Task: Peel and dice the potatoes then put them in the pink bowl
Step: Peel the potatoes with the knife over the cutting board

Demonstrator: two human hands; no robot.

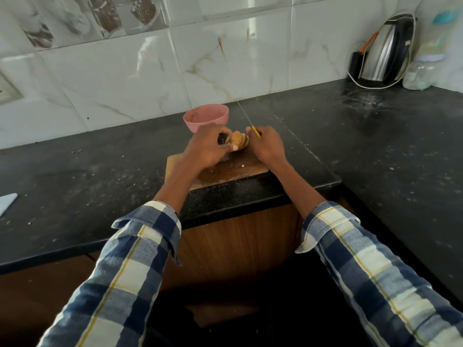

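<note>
Potato (240, 141) gripped in your left hand (208, 149); right hand (266, 146) grips knife (250, 122): peel thinly, blade turned away.

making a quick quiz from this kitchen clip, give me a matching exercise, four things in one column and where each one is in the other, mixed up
Things:
1. pink bowl
2. knife
3. potato
4. kettle

Places:
A. in the far right corner of the counter
B. in the right hand
C. behind the cutting board, near the tiled wall
D. over the board, steadied by the left hand

Pairs: 1-C, 2-B, 3-D, 4-A
</note>
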